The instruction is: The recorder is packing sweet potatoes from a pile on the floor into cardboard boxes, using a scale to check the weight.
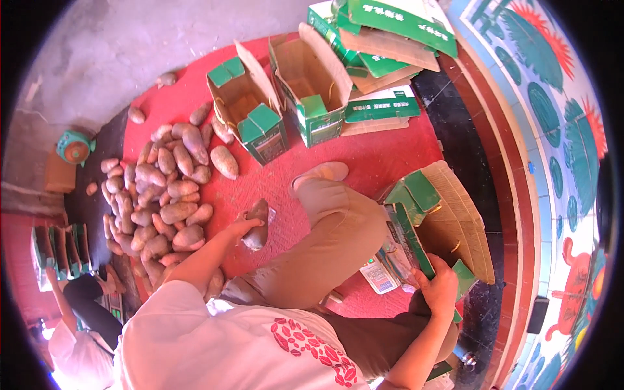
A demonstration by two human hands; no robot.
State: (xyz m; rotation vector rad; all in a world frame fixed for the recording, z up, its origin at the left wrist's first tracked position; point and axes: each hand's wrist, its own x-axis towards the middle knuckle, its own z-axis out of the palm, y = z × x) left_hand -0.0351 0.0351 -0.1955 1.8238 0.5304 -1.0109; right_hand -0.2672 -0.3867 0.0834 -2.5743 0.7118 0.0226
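Observation:
My left hand (242, 227) grips a large brown sweet potato (257, 225) just above the red mat, next to a big heap of sweet potatoes (162, 195). My right hand (437, 286) holds the rim of an open green and brown cardboard box (448, 221) that stands by my right knee. My bent leg in tan trousers (325, 240) lies between the two hands, with a pale shoe (322, 173) at its end.
Two open cardboard boxes (250, 110) (312, 88) stand on the red mat (383, 156) beyond my foot, with flat folded boxes (383, 39) stacked behind. A small scale (380, 276) sits under the held box. Another person (78, 318) crouches at lower left near more boxes (58, 247).

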